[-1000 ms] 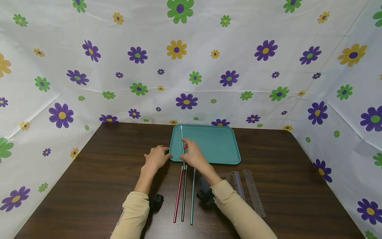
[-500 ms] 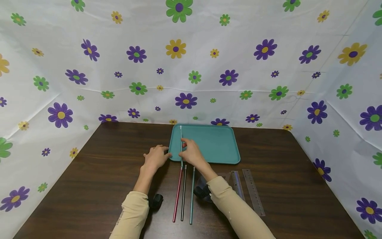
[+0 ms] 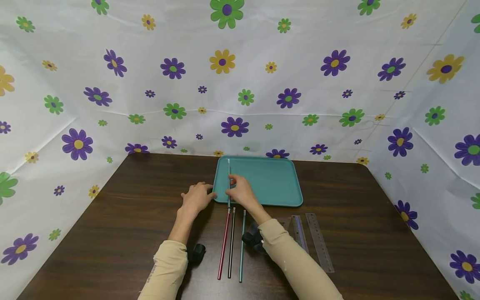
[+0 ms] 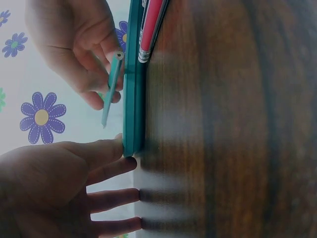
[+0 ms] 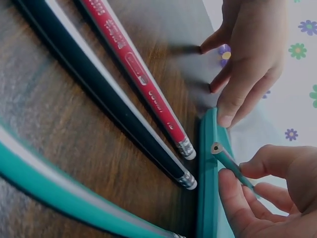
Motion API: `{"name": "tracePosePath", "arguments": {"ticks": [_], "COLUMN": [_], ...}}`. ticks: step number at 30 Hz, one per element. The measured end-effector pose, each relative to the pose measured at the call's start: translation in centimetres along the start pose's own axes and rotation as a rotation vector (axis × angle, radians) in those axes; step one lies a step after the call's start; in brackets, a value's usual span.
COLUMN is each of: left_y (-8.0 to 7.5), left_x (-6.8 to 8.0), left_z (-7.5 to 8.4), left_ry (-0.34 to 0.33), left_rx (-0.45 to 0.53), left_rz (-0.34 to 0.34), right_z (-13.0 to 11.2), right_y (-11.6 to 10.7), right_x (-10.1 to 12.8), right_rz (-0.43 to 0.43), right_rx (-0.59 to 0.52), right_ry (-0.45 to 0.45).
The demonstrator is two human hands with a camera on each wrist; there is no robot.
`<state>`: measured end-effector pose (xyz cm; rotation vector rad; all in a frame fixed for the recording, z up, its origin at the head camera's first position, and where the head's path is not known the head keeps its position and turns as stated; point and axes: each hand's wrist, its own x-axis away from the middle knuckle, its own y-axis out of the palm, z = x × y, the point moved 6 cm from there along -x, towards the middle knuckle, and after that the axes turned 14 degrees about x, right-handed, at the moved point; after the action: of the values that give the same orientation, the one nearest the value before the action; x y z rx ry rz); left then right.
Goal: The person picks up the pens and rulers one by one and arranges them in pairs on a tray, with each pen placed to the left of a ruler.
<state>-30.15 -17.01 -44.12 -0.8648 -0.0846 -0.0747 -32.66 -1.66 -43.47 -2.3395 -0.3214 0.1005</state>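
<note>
Nearest: red pencil, black pencil and teal pencil lie lengthwise on the wood-grain table. Beyond these, left hand rests at the near-left corner of the turquoise tray, fingers straight and spread, thumb on the rim; right hand, angled in from the right, pinches a second teal pencil lengthwise above the tray's left side.

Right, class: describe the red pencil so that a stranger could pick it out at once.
Find the teal tray on the brown table. In front of it, the red pencil lies leftmost of three in the head view; its colour sets it apart from the black pencil and teal pencil.
</note>
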Motion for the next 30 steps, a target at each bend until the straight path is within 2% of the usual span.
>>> {"name": "tracePosePath", "arguments": {"ticks": [20, 30], "left_y": [0.0, 0.1], "left_x": [0.0, -0.1], "left_z": [-0.3, -0.1], "left_ry": [-0.011, -0.004], "left_rx": [-0.007, -0.021], "left_rz": [-0.004, -0.003], "right_z": [-0.2, -0.4], "right_y": [1.1, 1.4], "right_x": [-1.2, -1.8], "right_rz": [-0.018, -0.021], "right_rx": [-0.045, -0.019], "right_ry": [0.019, 0.033]}}
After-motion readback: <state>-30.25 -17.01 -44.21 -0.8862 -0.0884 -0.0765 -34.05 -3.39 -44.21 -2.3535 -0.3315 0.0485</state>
